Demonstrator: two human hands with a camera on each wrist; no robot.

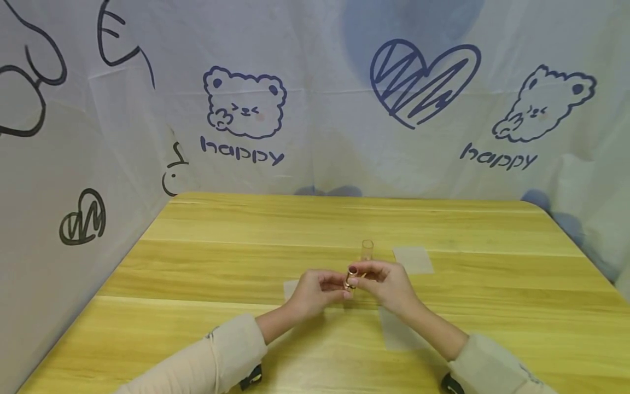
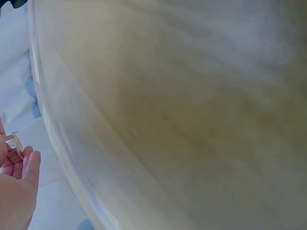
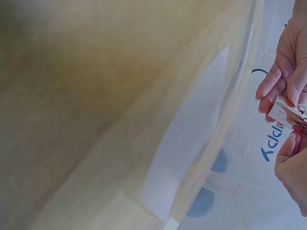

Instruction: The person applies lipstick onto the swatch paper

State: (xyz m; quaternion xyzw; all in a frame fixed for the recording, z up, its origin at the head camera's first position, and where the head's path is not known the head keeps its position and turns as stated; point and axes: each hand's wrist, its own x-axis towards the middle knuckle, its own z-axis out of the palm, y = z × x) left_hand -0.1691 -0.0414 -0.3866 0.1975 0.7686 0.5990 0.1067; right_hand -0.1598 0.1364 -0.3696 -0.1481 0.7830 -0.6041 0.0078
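In the head view, both hands meet over the middle of the table around a small shiny gold lipstick tube (image 1: 351,277), with a dark reddish top end. My left hand (image 1: 311,295) pinches its lower part from the left. From the other side, the thumb and fingers of my right hand (image 1: 390,284) grip it near the top. The right wrist view catches the shiny tube (image 3: 286,114) at the right edge, partly covered by fingers. Just behind the hands a clear cylindrical cap (image 1: 367,250) stands upright.
Pale sheets lie on the wooden table (image 1: 221,262): one at the back right (image 1: 413,260), one under the right forearm (image 1: 400,330), one partly behind the left hand (image 1: 290,289). A white curtain (image 1: 325,120) with drawings hangs behind.
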